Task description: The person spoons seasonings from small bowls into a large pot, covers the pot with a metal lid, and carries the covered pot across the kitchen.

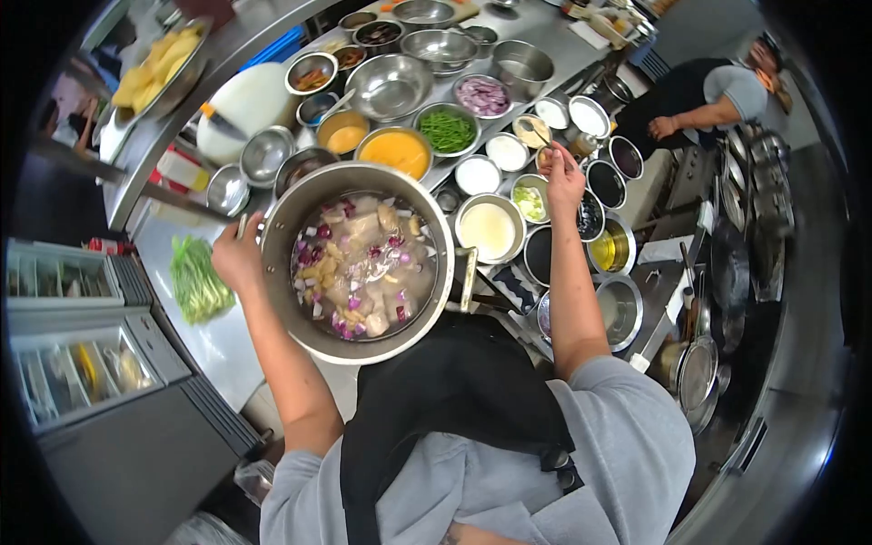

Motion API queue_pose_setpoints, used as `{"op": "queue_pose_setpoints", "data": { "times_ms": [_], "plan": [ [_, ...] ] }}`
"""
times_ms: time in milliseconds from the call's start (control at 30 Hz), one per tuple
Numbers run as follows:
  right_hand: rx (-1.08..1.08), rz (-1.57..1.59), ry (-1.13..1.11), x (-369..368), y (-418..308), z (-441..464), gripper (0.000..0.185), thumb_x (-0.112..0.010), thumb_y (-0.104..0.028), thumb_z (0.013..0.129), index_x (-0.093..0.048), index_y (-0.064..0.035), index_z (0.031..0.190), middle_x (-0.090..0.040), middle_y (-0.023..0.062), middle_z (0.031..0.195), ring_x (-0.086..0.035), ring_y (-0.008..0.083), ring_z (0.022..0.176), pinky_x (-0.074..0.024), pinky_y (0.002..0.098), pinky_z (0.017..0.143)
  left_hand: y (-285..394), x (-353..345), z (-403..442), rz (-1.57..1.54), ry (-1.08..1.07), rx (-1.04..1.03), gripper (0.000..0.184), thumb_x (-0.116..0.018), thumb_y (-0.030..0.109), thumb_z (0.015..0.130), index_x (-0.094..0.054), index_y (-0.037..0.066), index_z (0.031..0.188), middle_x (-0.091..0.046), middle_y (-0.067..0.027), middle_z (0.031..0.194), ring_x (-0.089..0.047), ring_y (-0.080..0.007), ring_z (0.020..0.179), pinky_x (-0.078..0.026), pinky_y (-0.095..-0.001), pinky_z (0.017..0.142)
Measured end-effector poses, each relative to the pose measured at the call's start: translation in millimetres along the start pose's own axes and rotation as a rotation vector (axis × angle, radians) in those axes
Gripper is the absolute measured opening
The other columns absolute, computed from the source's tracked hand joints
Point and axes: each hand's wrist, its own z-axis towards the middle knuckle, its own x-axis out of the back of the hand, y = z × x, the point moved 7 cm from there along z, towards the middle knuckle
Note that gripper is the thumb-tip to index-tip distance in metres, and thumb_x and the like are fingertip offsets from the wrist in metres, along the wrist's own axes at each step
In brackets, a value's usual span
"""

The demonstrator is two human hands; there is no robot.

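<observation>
The pot [432, 213] is gripped by the left hand [238, 256]; a thin spoon [540, 134] is pinched by the right hand [565, 182] — the pot is best kept flat.

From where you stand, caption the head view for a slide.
Left hand holds a big pot with red onion; right hand pinches a utensil.

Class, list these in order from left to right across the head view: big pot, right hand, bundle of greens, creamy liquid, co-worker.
Bundle of greens, big pot, creamy liquid, right hand, co-worker.
</observation>
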Motion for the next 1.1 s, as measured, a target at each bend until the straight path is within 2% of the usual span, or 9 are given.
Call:
{"op": "queue_pose_setpoints", "data": {
  "times_ms": [167,267,367,500,567,700,867,933,1100],
  "plan": [
    [-0.073,-0.077,0.092,26.9,61.5,42.6,0.031,-0.054,-0.014,0.101,-0.060,0.0061,0.124,-0.069,0.0082,0.096,-0.060,0.0084,0.068,-0.0501,0.0211,0.061,11.1,2.6,-0.4,0.044,0.019,-0.040,0.050,-0.078,0.050,0.075,-0.076,0.005,0.095,-0.070,-0.0216,0.084,-0.067,-0.0413,0.082,-0.051,-0.0458,0.075],
    [-0.039,-0.247,0.147,30.8,93.7,64.5,0.030,-0.056,-0.015,0.099,-0.063,0.0058,0.120,-0.071,0.0091,0.088,-0.061,0.0101,0.062,-0.0499,0.0231,0.059,14.9,0.3,1.7,0.029,0.019,-0.052,0.049,-0.078,0.049,0.075,-0.076,0.005,0.095,-0.071,-0.0216,0.085,-0.068,-0.0408,0.082,-0.051,-0.0456,0.075],
    [-0.045,-0.397,0.224,38.2,127.5,83.4,0.029,-0.058,-0.019,0.094,-0.069,0.0032,0.111,-0.069,0.0105,0.068,-0.065,0.0153,0.061,-0.0514,0.0297,0.061,17.7,-4.0,4.5,0.035,-0.022,-0.036,0.049,-0.079,0.048,0.076,-0.076,0.004,0.096,-0.070,-0.0222,0.084,-0.067,-0.0412,0.080,-0.051,-0.0459,0.074],
    [-0.051,-0.493,0.234,39.4,157.8,99.7,0.029,-0.057,-0.019,0.094,-0.069,0.0030,0.109,-0.070,0.0104,0.071,-0.068,0.0172,0.061,-0.0524,0.0300,0.060,25.0,-2.9,5.1,0.051,-0.031,-0.043,0.052,-0.079,0.048,0.076,-0.074,0.001,0.098,-0.070,-0.0243,0.085,-0.067,-0.0417,0.081,-0.051,-0.0461,0.074],
    [-0.112,-0.264,0.278,42.4,178.7,106.7,0.029,-0.055,-0.019,0.094,-0.070,0.0030,0.105,-0.070,0.0108,0.070,-0.069,0.0194,0.062,-0.0533,0.0308,0.060,26.8,-3.9,4.2,0.041,-0.040,-0.040,0.053,-0.079,0.049,0.076,-0.074,0.000,0.098,-0.069,-0.0248,0.086,-0.067,-0.0418,0.081,-0.051,-0.0459,0.075],
    [-0.082,-0.296,0.377,45.6,182.5,109.8,0.028,-0.055,-0.020,0.093,-0.069,0.0041,0.097,-0.070,0.0118,0.068,-0.068,0.0192,0.060,-0.0533,0.0317,0.059,22.7,-5.5,5.4,0.045,-0.035,-0.044,0.054,-0.078,0.049,0.076,-0.074,0.001,0.099,-0.069,-0.0253,0.088,-0.066,-0.0427,0.083,-0.051,-0.0462,0.076],
    [-0.158,-0.117,0.372,39.8,182.9,107.4,0.026,-0.053,-0.013,0.095,-0.062,0.0103,0.102,-0.069,0.0157,0.075,-0.068,0.0206,0.061,-0.0551,0.0304,0.057,19.7,-11.3,9.3,0.052,-0.109,-0.013,0.054,-0.077,0.050,0.077,-0.074,0.002,0.101,-0.069,-0.0259,0.089,-0.066,-0.0432,0.085,-0.051,-0.0468,0.078],
    [-0.222,0.026,0.402,37.2,176.8,104.9,0.025,-0.052,-0.010,0.096,-0.059,0.0127,0.105,-0.069,0.0176,0.077,-0.068,0.0218,0.062,-0.0565,0.0300,0.057,19.5,-12.4,11.8,0.103,-0.025,-0.097,0.051,-0.074,0.054,0.079,-0.075,0.004,0.091,-0.069,-0.0226,0.080,-0.065,-0.0432,0.077,-0.050,-0.0482,0.073],
    [-0.309,0.120,0.460,35.7,176.0,102.3,0.021,-0.051,-0.005,0.096,-0.055,0.0153,0.103,-0.067,0.0200,0.080,-0.069,0.0243,0.064,-0.0608,0.0312,0.059,30.7,-9.0,8.2,0.084,-0.106,-0.047,0.052,-0.073,0.052,0.081,-0.074,0.002,0.096,-0.069,-0.0240,0.086,-0.065,-0.0438,0.083,-0.050,-0.0480,0.076]
  ]
}}
